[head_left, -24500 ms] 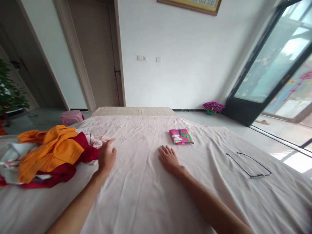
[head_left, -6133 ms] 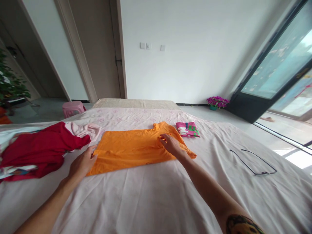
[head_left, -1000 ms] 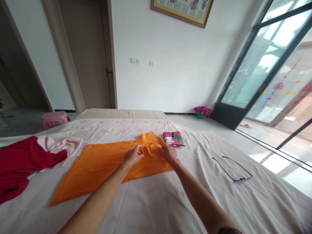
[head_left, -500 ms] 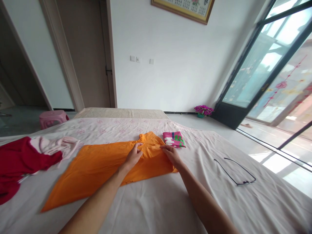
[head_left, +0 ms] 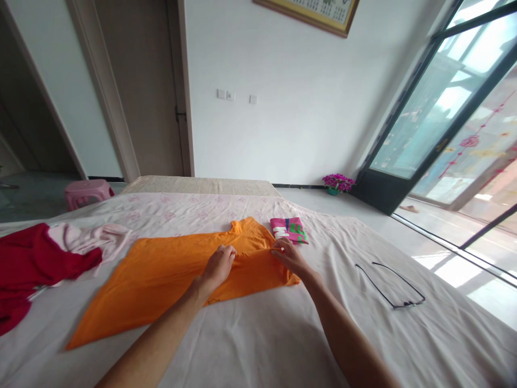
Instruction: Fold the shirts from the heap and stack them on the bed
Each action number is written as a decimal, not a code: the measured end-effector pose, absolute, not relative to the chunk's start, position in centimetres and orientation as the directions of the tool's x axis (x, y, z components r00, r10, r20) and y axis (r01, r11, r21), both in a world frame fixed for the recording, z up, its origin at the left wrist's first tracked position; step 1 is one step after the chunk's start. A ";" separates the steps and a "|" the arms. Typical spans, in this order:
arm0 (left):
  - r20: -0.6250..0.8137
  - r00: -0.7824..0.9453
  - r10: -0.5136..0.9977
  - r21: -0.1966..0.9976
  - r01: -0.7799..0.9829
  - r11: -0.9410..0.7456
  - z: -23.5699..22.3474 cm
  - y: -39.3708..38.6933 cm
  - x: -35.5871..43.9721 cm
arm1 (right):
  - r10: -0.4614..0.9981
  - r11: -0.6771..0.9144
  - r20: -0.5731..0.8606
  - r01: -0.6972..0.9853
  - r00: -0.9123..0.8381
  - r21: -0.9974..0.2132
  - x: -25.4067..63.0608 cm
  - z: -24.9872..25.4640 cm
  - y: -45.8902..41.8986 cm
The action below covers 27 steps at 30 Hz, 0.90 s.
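An orange T-shirt [head_left: 161, 269] lies spread across the bed, its hem to the left and its sleeves and neck to the right. My left hand [head_left: 219, 265] is closed on the cloth near the middle of the upper part, fingers pinched together. My right hand [head_left: 288, 256] pinches the cloth further right, close to the shoulder. Between the two hands the cloth is pulled into a straight ridge. Just beyond my right hand sits a folded pink cloth [head_left: 287, 229] with white, green and blue print.
Red clothing [head_left: 36, 258] and a pale pink garment [head_left: 100, 240] lie heaped at the left. Black-framed glasses [head_left: 398, 291] rest on the sheet [head_left: 351, 334] at the right. A pink stool [head_left: 89, 194] and purple flowers [head_left: 338, 182] stand on the floor beyond.
My hands have come slightly nearer and closed on the orange cloth. The wrinkled part between them is now drawn into a straight fold.
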<state>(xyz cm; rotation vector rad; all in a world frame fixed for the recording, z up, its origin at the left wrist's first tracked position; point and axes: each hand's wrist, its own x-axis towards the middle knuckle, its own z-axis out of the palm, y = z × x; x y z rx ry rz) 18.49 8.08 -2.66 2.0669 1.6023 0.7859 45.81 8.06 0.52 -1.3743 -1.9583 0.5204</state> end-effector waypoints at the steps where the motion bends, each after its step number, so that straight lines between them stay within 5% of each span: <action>1: 0.197 0.182 0.964 0.611 0.745 -0.265 -2.5 8.0 18.6 | 0.936 0.351 0.282 0.611 -0.210 -0.709 45.9 0.5 8.1; 5: 0.208 0.198 0.958 0.586 0.759 -0.284 -2.2 8.4 18.9 | 0.977 0.207 0.153 0.482 -0.150 -0.852 45.7 -0.3 8.5; 9: 0.144 0.150 0.978 0.565 0.799 -0.206 -2.9 9.3 19.3 | 0.979 0.198 0.193 0.509 -0.064 -0.837 45.0 -1.4 9.6; 15: 0.157 0.085 0.984 0.451 0.880 -0.148 -3.9 9.4 20.2 | 0.989 0.036 0.143 0.900 0.029 -0.435 44.0 -1.7 10.1; 19: 0.364 0.167 0.917 0.333 0.896 -0.295 -3.7 8.1 20.5 | 0.969 0.088 0.241 0.989 -0.057 -0.121 42.4 -1.8 8.9; 22: 0.499 0.388 0.775 0.182 0.827 -0.532 -4.0 7.1 20.4 | 0.900 0.311 0.331 0.950 -0.284 -0.030 40.6 -2.8 7.5; 27: 0.343 0.642 0.685 0.112 0.696 -0.709 -5.2 6.3 18.2 | 0.879 0.439 0.229 0.897 -0.419 -0.045 39.6 -5.3 6.4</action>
